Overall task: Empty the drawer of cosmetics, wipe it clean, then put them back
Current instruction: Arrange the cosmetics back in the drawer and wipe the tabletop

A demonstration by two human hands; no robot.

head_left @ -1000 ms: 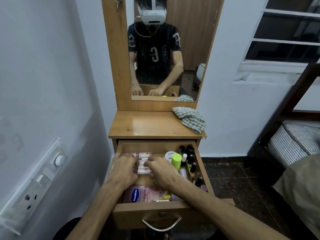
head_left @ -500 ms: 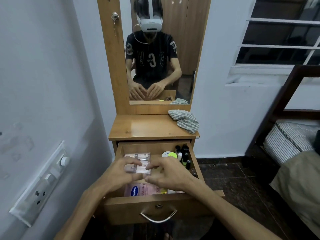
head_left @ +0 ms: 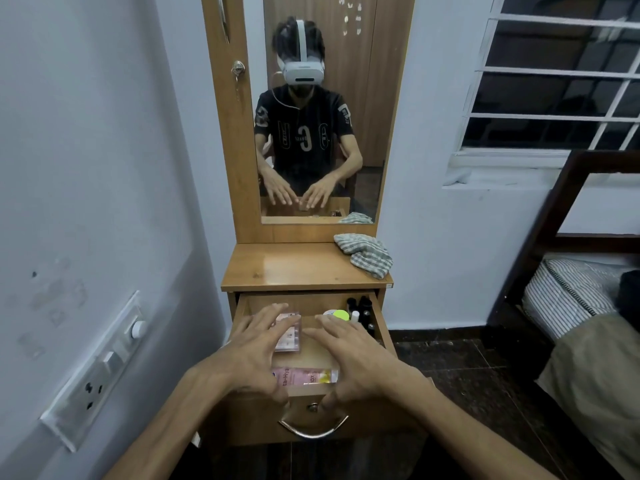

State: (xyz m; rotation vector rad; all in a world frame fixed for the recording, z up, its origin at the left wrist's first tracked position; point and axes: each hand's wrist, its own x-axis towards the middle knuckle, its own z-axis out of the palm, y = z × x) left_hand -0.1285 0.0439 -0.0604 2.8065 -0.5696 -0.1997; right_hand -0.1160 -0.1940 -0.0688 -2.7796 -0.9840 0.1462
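Hands hover over the open drawer [head_left: 381,327], both spread flat with fingers splayed and palms down, holding nothing. The left hand [head_left: 252,355] sits above a clear, flat plastic case [head_left: 289,336] with pale pink contents, its fingertips over the case's far end; the right hand [head_left: 349,358] hangs beside it over bare drawer floor. The case lies just under and ahead of the left hand, long axis running front to back, so that hand is the nearer one for lifting it. Nearer the drawer front, between the two wrists, a soft pink lotion tube [head_left: 304,375] lies crosswise, its long axis left to right. In the far right corner stand several small dark bottles [head_left: 362,308] packed close beside a round jar with a bright yellow-green lid [head_left: 337,314]. Above the drawer, the glossy wooden tabletop [head_left: 294,268] carries only a crumpled checked cloth [head_left: 367,254] at its right rear, well apart from the hands. None of the cosmetics looks to be out yet, so emptying seems barely begun.
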